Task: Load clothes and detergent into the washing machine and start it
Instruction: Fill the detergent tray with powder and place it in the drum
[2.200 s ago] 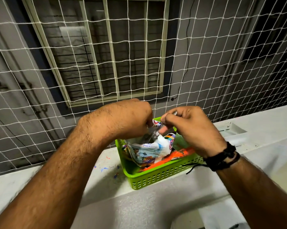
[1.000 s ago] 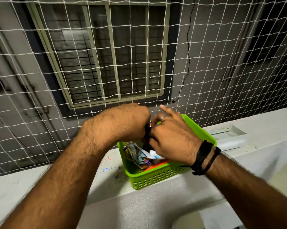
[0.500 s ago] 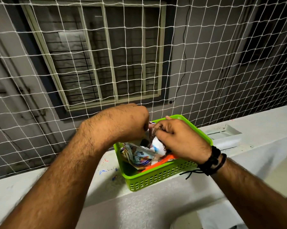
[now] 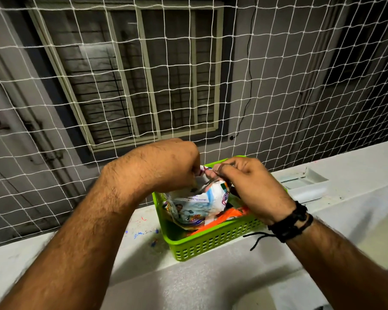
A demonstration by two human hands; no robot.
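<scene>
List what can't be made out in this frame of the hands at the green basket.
- Head view: the detergent packet top is covered by the left hand and right hand; open or sealed, unclear.
- Packet print: too small to read.
- Green basket contents: mostly hidden under the packet.
- Washing machine: not identifiable.

A residential balcony at night, closed off by white safety netting strung above a pale concrete ledge. Beyond the net, a neighbouring building's grey wall and barred window face across a narrow shaft.
</scene>
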